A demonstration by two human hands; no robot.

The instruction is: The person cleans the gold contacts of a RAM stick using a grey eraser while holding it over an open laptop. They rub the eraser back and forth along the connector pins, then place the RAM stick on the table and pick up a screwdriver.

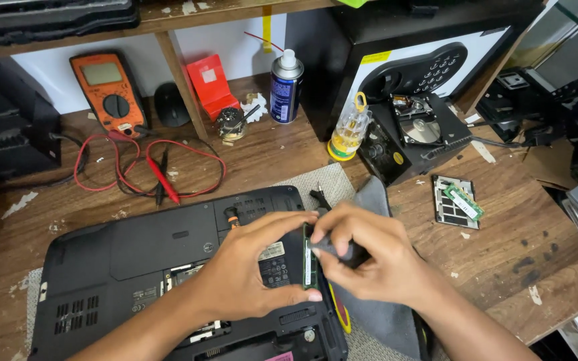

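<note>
A black laptop (148, 267) lies upside down on a grey mat, its bottom panel partly open. My left hand (249, 267) holds a green memory module (310, 257) on edge by thumb and fingers above the laptop's right side. My right hand (369, 257) grips a dark grey piece (342, 251) and presses it against the module's face. Under my right hand lies a yellow and black tool (341, 314), partly hidden.
An orange multimeter (110, 90) with red and black leads (162, 175) is at the back left. A spray can (285, 87), a bottle of screwdriver bits (349, 134), an opened hard drive (419, 127) and a second memory module on a small cover (459, 200) stand to the right.
</note>
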